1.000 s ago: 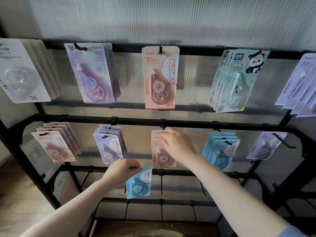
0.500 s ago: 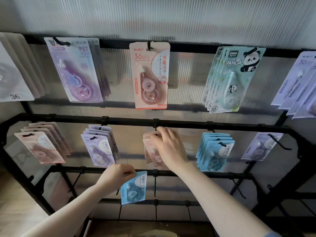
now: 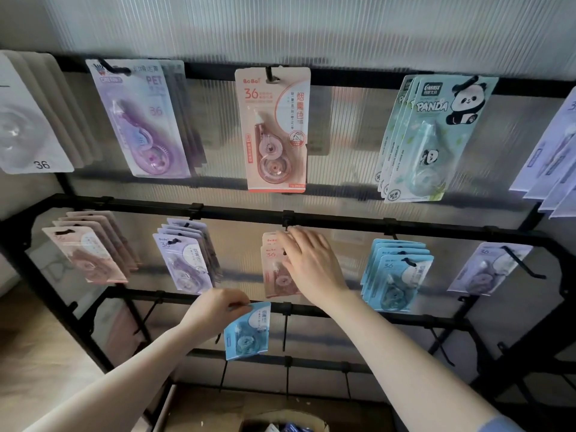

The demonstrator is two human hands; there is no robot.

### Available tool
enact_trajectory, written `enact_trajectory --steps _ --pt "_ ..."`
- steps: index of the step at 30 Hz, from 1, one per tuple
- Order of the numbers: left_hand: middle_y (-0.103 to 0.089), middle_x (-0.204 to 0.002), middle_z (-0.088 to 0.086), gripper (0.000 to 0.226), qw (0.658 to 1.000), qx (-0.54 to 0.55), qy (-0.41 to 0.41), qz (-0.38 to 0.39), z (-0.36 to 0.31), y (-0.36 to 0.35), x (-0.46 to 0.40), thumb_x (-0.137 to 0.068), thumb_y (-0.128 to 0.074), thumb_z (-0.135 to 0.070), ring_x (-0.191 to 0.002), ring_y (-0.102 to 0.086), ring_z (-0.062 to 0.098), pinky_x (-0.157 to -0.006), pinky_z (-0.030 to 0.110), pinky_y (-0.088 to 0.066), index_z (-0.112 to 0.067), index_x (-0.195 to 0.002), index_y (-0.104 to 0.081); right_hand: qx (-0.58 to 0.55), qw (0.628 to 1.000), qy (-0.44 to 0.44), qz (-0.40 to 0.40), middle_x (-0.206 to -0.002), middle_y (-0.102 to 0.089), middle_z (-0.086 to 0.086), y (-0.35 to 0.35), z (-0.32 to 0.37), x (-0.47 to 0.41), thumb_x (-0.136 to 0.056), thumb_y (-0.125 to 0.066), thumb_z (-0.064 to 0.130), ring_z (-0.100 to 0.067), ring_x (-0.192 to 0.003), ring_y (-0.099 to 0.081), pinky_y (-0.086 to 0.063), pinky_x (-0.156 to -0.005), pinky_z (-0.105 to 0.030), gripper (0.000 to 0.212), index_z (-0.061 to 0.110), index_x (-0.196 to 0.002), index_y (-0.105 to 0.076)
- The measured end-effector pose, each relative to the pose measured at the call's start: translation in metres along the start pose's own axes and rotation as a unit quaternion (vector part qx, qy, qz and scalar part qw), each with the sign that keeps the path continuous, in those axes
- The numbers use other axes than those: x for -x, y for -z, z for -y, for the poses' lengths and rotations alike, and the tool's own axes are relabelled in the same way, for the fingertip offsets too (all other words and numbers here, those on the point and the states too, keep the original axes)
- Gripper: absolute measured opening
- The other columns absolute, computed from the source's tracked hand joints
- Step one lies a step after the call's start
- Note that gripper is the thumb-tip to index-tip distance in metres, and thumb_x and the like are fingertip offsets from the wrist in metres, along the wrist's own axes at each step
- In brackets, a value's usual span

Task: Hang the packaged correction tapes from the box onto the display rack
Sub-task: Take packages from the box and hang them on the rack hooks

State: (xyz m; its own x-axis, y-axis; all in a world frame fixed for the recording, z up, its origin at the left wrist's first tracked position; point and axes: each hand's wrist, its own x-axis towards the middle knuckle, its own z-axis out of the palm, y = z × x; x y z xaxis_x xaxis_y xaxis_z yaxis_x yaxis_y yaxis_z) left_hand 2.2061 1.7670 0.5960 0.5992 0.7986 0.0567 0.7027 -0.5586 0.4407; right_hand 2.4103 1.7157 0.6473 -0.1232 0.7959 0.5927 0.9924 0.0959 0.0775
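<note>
At the centre of the frame the right hand (image 3: pixel 311 263) lies over the pink correction tape packs (image 3: pixel 272 269) hanging on the middle hook of the black display rack (image 3: pixel 343 221). Its fingers (image 3: pixel 296 241) are spread and fairly straight, tips up by the hook under the rack's crossbar; whether they pinch a card there I cannot tell. Lower and to the left, the left hand (image 3: pixel 218 310) has its fingers curled, pinching the top corner of a blue correction tape pack (image 3: pixel 247 332), which dangles in front of the rack's lower bar. To the right of the pink packs hangs a stack of blue packs (image 3: pixel 396 275); to the left, purple packs (image 3: pixel 187 260). At the bottom edge of the frame, the open cardboard box (image 3: pixel 283 424) shows.
</note>
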Motion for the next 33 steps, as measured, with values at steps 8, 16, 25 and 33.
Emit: enact_trajectory --steps 8,16,25,33 --pt "-0.067 -0.078 -0.01 0.014 0.998 -0.012 0.034 -0.047 -0.011 0.006 0.022 -0.088 -0.06 -0.035 -0.067 -0.059 0.008 -0.059 0.026 -0.045 -0.023 -0.086 -0.068 -0.015 0.999 -0.039 -0.009 -0.132 -0.053 -0.019 0.004 -0.002 0.027 -0.067 -0.082 0.025 -0.032 -0.118 -0.055 -0.039 -0.1 -0.04 0.077 -0.001 -0.131 -0.048" --pt "-0.066 -0.077 -0.011 0.012 0.998 0.005 0.03 -0.061 -0.003 0.004 0.048 -0.086 -0.062 -0.033 -0.07 -0.058 0.009 -0.06 0.028 -0.044 -0.024 -0.085 -0.069 -0.022 0.995 -0.059 -0.08 -0.131 -0.052 -0.021 0.013 0.02 0.058 -0.068 -0.081 0.017 -0.033 -0.117 -0.055 -0.036 -0.1 -0.037 0.074 0.002 -0.129 -0.043" --pt "-0.063 -0.08 -0.012 0.012 0.997 0.044 -0.01 -0.056 0.081 0.017 0.078 -0.087 -0.062 -0.03 -0.073 -0.057 0.011 -0.063 0.03 -0.044 -0.021 -0.09 -0.069 0.02 0.995 -0.101 -0.003 -0.135 -0.049 -0.02 -0.024 0.102 0.083 -0.066 -0.082 0.017 -0.035 -0.119 -0.054 -0.046 -0.094 -0.047 0.073 0.001 -0.13 -0.05" --pt "-0.068 -0.091 -0.007 0.014 0.997 0.056 -0.004 -0.057 0.181 0.037 0.108 -0.086 -0.065 -0.027 -0.081 -0.058 0.013 -0.065 0.026 -0.04 -0.02 -0.096 -0.072 0.032 0.987 -0.143 0.06 -0.125 -0.056 -0.02 -0.071 0.196 0.077 -0.07 -0.08 0.019 -0.035 -0.11 -0.059 -0.05 -0.089 -0.045 0.058 0.005 -0.122 -0.058"
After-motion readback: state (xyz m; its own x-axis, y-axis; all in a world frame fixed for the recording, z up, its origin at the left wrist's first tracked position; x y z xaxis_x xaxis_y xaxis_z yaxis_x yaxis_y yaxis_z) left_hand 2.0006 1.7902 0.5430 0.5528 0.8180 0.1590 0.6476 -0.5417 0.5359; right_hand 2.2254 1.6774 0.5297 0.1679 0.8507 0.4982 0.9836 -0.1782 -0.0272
